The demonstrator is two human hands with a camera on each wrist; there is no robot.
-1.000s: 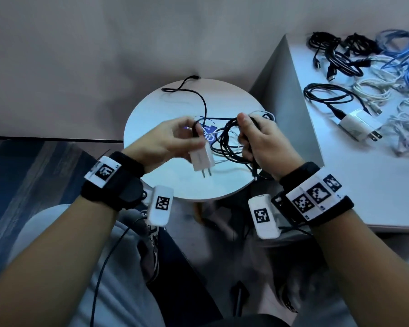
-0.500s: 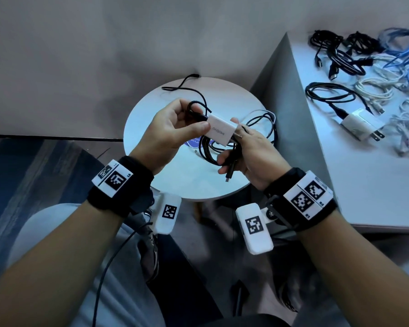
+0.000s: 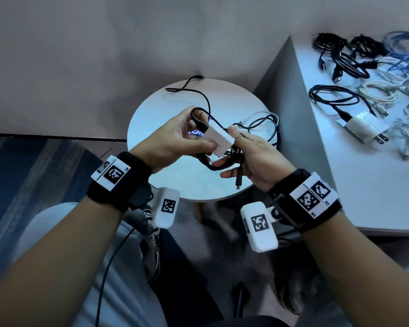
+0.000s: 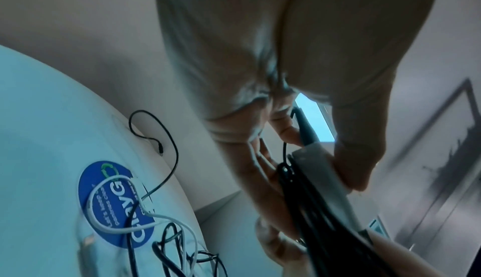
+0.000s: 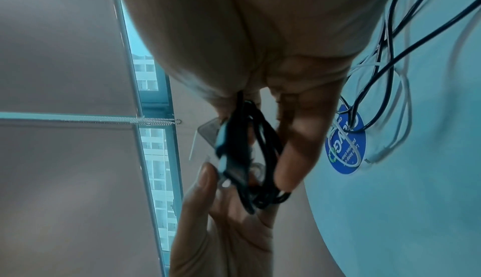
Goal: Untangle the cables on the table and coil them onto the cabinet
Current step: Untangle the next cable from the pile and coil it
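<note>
Above the round white table [image 3: 187, 185], my left hand [image 3: 202, 128] pinches a white charger adapter [image 3: 219, 140] between thumb and fingers. The adapter's black cable [image 3: 222, 160] is gathered in a coil. My right hand [image 3: 226, 149] lies palm up and grips that coil, its thumb on the adapter's end. The cable's USB plug [image 3: 238, 184] hangs below the right palm. The left wrist view shows the adapter [image 4: 320, 168] with the coil [image 4: 325, 230] beneath it. In the right wrist view the coil [image 5: 260, 158] is in my fingers.
A thin black cable [image 3: 198, 93] trails over the table's far side. A loose black-and-white tangle [image 3: 267, 123] lies near a blue sticker [image 4: 114, 205]. The cabinet [image 3: 364, 197] at right carries several coiled black, white and blue cables and a white charger [image 3: 364, 128]. My legs are below.
The adapter turned from prongs-down to lying sideways between both hands. My right hand rolled palm up under the coil, and both hands drew slightly closer to me.
</note>
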